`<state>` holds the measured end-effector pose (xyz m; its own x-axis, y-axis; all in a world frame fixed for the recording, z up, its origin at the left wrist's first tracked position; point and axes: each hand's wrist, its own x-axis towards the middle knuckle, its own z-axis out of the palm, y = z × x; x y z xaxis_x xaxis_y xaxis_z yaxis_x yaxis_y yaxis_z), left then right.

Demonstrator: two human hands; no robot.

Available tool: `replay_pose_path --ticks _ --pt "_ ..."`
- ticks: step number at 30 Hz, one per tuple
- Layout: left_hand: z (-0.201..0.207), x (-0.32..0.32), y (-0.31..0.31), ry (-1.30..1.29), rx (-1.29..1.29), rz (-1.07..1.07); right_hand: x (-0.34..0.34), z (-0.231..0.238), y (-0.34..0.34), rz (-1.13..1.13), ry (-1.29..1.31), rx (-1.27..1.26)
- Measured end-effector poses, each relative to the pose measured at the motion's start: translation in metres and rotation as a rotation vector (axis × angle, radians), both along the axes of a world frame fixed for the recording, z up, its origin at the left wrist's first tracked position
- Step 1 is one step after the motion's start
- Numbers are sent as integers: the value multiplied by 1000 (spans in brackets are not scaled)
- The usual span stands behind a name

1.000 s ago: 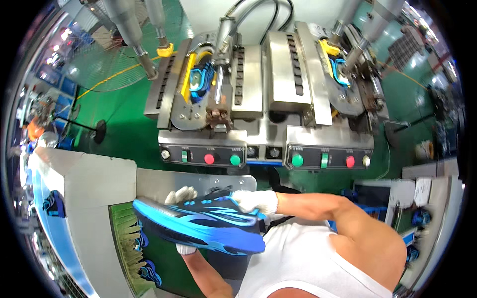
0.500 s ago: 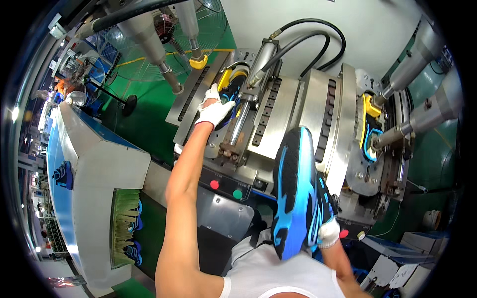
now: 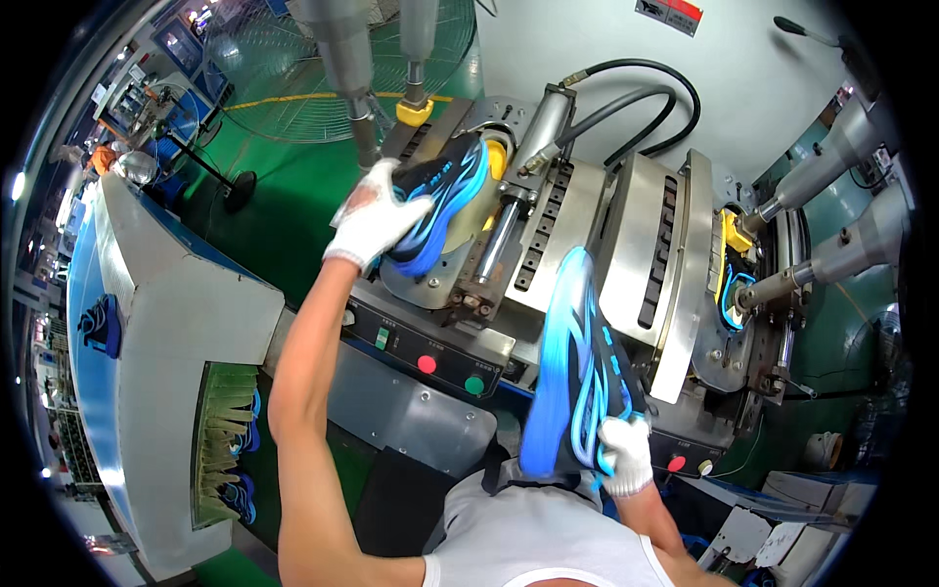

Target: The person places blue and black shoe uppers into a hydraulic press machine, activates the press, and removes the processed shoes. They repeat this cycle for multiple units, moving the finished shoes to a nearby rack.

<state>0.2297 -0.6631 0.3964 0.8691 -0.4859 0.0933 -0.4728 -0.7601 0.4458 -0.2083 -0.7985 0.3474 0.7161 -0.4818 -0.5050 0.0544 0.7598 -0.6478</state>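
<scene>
While I guide this remotely, my right hand (image 3: 627,456) is clamped on the near shoe (image 3: 567,367) at its collar, probably a natural handle, short of the silver cylinder (image 3: 544,127). Left of the cylinder, my left hand (image 3: 377,217) grips the tilted shoe (image 3: 452,191) by its side, likely for balance; whether it touches the metal plate (image 3: 445,284) I can't tell. Right of the cylinder, a metal arm (image 3: 792,282) meets the third shoe (image 3: 727,293), perhaps bracing it.

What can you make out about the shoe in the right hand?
The shoe looks like a sneaker: thick sole shading from pale blue at the toe to deep blue at the heel, dark, fabric-looking upper with blue lines. It is tipped sideways, sole leftward, toe away from the person, before the metal machine. The white-gloved right hand grips its heel end.
</scene>
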Motion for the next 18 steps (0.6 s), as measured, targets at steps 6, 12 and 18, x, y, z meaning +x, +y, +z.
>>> replay_pose_path --ticks 6,12,18 --pt "-26 -135 161 0 -349 133 211 22 11 134 -152 -168" --pt "-95 -259 286 261 -203 599 384 4 5 281 162 -370" --pt "-154 -320 340 445 9 824 466 -93 -63 303 390 -935"
